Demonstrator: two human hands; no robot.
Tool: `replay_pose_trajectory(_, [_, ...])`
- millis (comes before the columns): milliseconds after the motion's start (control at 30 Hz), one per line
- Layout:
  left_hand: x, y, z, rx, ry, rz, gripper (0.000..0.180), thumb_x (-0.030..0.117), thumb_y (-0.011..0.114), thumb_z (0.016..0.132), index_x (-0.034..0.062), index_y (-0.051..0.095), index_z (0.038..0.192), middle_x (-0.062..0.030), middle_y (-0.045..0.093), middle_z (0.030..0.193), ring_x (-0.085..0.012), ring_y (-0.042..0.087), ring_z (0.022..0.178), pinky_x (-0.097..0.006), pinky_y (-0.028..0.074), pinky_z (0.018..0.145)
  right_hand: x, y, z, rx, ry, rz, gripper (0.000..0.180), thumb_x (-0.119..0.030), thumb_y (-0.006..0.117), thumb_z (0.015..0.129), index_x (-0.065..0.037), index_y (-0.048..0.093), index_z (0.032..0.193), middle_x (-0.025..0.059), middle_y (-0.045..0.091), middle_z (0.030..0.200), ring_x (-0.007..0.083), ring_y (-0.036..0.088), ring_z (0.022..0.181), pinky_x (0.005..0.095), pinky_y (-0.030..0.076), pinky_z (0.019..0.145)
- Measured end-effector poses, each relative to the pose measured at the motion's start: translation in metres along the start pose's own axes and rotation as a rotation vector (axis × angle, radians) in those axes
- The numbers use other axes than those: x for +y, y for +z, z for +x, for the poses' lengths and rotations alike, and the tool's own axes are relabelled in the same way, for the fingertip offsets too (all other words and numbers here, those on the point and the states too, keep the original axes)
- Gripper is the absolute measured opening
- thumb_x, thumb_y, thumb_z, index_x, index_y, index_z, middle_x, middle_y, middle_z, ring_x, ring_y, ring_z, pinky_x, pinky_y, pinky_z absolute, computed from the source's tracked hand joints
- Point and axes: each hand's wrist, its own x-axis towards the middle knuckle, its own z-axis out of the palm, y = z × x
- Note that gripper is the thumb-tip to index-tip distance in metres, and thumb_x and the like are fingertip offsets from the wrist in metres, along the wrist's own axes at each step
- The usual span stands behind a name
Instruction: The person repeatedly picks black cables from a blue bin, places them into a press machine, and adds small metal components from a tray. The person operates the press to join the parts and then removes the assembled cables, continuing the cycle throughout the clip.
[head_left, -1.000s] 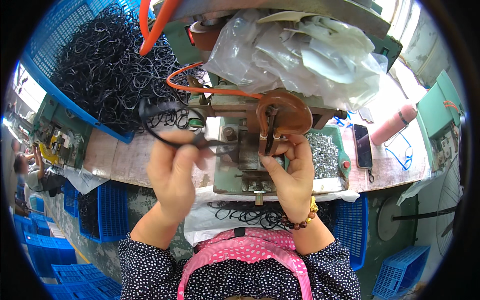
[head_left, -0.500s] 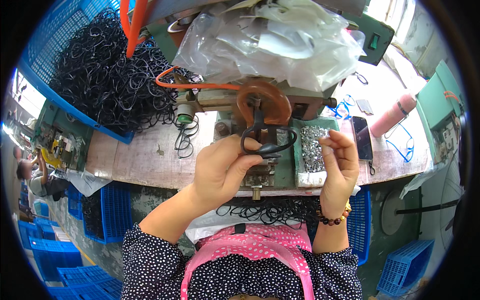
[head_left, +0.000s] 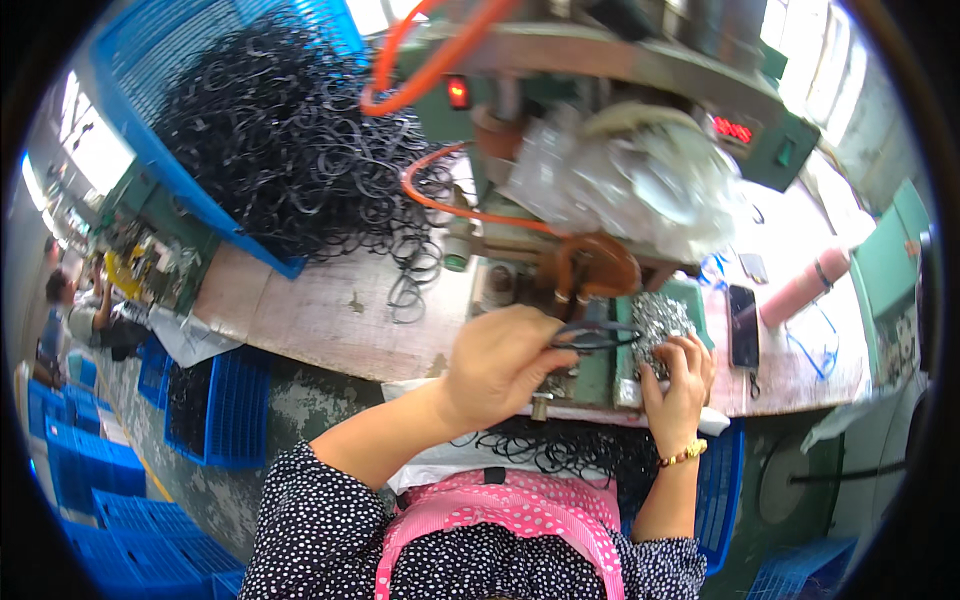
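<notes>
My left hand (head_left: 505, 365) is closed, pinching a black looped rubber strap (head_left: 597, 338) between thumb and fingers. The strap is held in front of the bench press, just below its round brown part (head_left: 600, 265). Over to the right, my right hand (head_left: 682, 385) reaches into a shallow green tray (head_left: 692, 292) of small silvery metal pieces (head_left: 655, 313). Its fingers are bent and a little apart, with the tips at the pieces. No piece shows between them. A beaded bracelet circles that wrist.
A blue basket (head_left: 185, 215) heaped with black straps (head_left: 290, 140) stands at the back left. Clear plastic bags (head_left: 640, 180) hang on the press. A phone (head_left: 743, 328), a pink bottle (head_left: 805, 288) and blue looped pieces (head_left: 822, 350) lie at right. More straps (head_left: 560, 450) rest by my lap.
My right hand has gone from above the tray's near edge down to the metal pieces. My left hand still holds the strap, now tilted nearly edge-on. The whole view has shifted.
</notes>
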Motion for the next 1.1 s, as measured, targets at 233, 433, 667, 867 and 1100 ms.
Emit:
replay_pose_trajectory(233, [-0.004, 0.000, -0.005, 0.025, -0.034, -0.028, 0.029, 0.007, 0.078, 0.079, -0.0012, 0.066, 0.104, -0.0151, 0.065, 0.085, -0.0336, 0.064, 0.074, -0.040, 0.052, 0.065, -0.003, 0.011, 0.011, 0.168, 0.033, 0.113, 0.010, -0.004, 0.069, 0.084, -0.006, 0.066, 0.093, 0.0094, 0.069, 0.104, 0.0338, 0.060, 0.113, 0.0514, 0.032, 0.112])
replay_pose_trajectory(433, [-0.054, -0.050, -0.069, 0.015, -0.190, 0.295, 0.036, 0.007, 0.074, 0.079, 0.0049, 0.066, 0.114, -0.0166, 0.063, 0.114, -0.0344, 0.061, 0.103, -0.043, 0.050, 0.089, 0.000, 0.025, 0.008, 0.288, 0.076, 0.242, 0.009, 0.001, 0.064, 0.090, -0.002, 0.064, 0.098, 0.0106, 0.064, 0.093, 0.0265, 0.059, 0.086, 0.0375, 0.048, 0.080])
replay_pose_trajectory(667, [-0.132, -0.093, -0.139, -0.422, -0.356, 0.777, 0.030, 0.001, 0.067, 0.081, 0.0099, 0.066, 0.110, -0.0155, 0.058, 0.130, -0.0364, 0.055, 0.116, -0.047, 0.045, 0.097, 0.004, 0.032, 0.004, 0.369, 0.110, 0.348, 0.010, 0.004, 0.064, 0.090, -0.001, 0.063, 0.098, 0.0113, 0.064, 0.096, 0.0257, 0.061, 0.088, 0.0358, 0.050, 0.079])
replay_pose_trajectory(867, [-0.109, -0.088, -0.101, -0.107, -0.709, 0.163, 0.011, 0.004, 0.073, 0.087, 0.0028, 0.066, 0.097, -0.0027, 0.067, 0.087, -0.0149, 0.061, 0.080, -0.029, 0.048, 0.073, 0.003, 0.026, 0.005, 0.315, 0.103, 0.312, 0.010, 0.003, 0.067, 0.089, -0.001, 0.067, 0.098, 0.0103, 0.069, 0.094, 0.0259, 0.064, 0.090, 0.0382, 0.050, 0.087])
replay_pose_trajectory(1100, [-0.096, -0.063, -0.105, 0.040, -1.035, -0.296, 0.005, 0.007, 0.069, 0.094, 0.0030, 0.065, 0.095, 0.0043, 0.061, 0.084, -0.0023, 0.053, 0.071, -0.020, 0.042, 0.060, 0.008, 0.026, 0.003, 0.315, 0.100, 0.363, 0.016, 0.005, 0.067, 0.088, -0.005, 0.071, 0.099, 0.0073, 0.071, 0.090, 0.0219, 0.067, 0.085, 0.0495, 0.042, 0.110])
